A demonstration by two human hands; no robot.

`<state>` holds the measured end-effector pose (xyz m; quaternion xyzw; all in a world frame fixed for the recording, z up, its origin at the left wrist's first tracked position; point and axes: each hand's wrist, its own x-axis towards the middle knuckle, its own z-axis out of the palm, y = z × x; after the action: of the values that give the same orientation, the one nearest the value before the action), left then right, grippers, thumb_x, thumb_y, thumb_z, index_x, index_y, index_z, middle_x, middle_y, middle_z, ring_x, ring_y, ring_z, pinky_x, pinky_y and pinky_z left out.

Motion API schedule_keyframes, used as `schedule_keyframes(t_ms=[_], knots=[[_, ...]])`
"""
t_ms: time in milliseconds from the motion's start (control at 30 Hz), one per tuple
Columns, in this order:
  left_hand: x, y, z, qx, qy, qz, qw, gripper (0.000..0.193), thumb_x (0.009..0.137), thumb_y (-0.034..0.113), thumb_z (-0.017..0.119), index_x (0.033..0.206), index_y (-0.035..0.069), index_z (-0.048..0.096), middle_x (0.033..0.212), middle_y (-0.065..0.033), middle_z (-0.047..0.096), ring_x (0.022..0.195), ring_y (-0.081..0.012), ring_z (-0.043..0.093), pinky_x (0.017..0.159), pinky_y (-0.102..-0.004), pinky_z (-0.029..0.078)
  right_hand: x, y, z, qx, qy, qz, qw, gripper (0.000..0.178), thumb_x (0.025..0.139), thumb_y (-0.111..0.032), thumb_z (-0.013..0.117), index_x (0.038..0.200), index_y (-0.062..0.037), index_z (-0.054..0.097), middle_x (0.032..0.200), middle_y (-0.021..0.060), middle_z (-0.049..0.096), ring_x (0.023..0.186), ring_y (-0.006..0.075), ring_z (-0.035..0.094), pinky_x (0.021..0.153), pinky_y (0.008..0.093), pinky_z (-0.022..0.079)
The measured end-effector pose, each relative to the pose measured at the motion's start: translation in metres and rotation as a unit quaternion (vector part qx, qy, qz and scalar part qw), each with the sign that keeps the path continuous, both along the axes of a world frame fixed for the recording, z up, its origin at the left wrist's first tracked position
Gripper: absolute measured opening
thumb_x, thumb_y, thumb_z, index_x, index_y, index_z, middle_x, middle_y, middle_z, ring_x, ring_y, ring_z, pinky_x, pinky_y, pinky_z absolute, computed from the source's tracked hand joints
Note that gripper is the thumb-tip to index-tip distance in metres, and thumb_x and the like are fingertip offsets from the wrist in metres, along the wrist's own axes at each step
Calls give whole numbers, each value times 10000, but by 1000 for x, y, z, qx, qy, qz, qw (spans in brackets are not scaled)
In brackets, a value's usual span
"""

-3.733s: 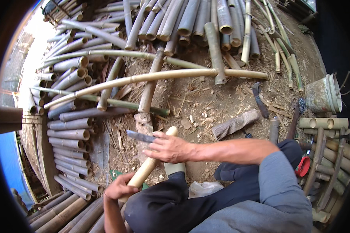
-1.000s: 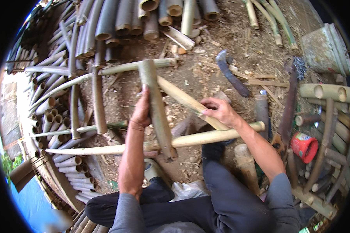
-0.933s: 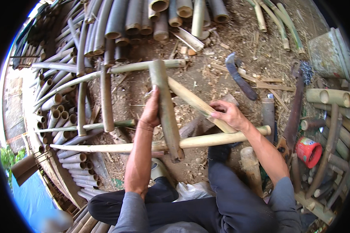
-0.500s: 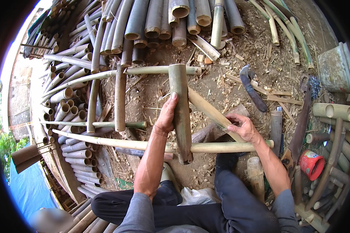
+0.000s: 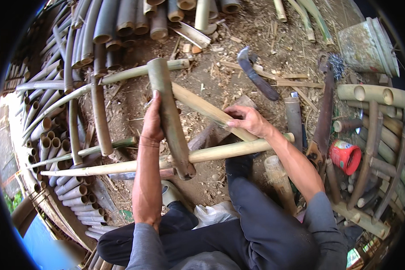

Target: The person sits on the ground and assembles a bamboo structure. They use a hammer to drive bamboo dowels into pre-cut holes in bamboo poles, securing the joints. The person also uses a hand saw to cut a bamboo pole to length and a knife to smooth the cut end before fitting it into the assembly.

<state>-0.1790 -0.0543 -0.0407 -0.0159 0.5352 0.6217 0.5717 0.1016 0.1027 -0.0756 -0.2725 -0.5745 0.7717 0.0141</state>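
My left hand (image 5: pixel 153 120) grips a thick, short bamboo tube (image 5: pixel 165 101) from its left side. The thumb lies along the tube, and the other fingers are hidden behind it. My right hand (image 5: pixel 247 120) is closed around a paler bamboo pole (image 5: pixel 201 104), near its lower right end. This pole slants up to the left and meets the tube's right side. A long thin bamboo pole (image 5: pixel 229 150) runs across at the tube's lower part, passing my left forearm. Beyond, another long pole (image 5: pixel 130 73) with upright crosspieces (image 5: pixel 101 118) lies at the upper left.
A billhook-like curved blade (image 5: pixel 256 75) lies on the chip-strewn ground. To the right are a saw (image 5: pixel 324 114), a red container (image 5: pixel 345 156), a dirty bucket (image 5: pixel 363 47) and a jointed bamboo frame (image 5: pixel 372 150). Cut bamboo tubes (image 5: pixel 126 20) are piled at the back and left.
The whole surroundings have shifted left and upward in the picture. Both hands keep their holds, and the bamboo tube leans a little more, its top toward the left.
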Motion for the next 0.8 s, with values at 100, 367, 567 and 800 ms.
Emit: schedule_keyframes(t_ms=[100,367,567,800], knots=[[-3,3,2,-13,28,-4,1000,584,931,597,593,1102,40,612,886,-89,653,754,-225,673,678,-364,591,-5,0,0,-53,20,-10,998,550,829,-274,810,1269,-7,615,1144,125,690,1074,198,639,968,336,503],[-5,9,6,-22,31,1,999,603,900,617,625,1082,42,627,877,-79,653,744,-218,673,660,-355,592,-9,8,10,-21,8,0,1000,526,838,-276,806,1247,-2,621,1090,120,714,1016,172,657,929,311,513],[-5,12,0,-20,26,-6,999,607,907,612,619,1106,39,625,887,-74,654,736,-228,678,651,-357,595,-8,9,10,-10,3,-14,1000,515,838,-238,810,1250,5,619,1054,111,719,979,167,667,888,304,532],[-1,12,-4,-23,22,-8,999,613,921,609,597,1122,31,613,894,-93,651,760,-228,676,649,-360,603,-6,10,7,-29,-30,2,999,495,860,-187,779,1271,20,599,1123,111,683,1036,176,644,919,319,517]])
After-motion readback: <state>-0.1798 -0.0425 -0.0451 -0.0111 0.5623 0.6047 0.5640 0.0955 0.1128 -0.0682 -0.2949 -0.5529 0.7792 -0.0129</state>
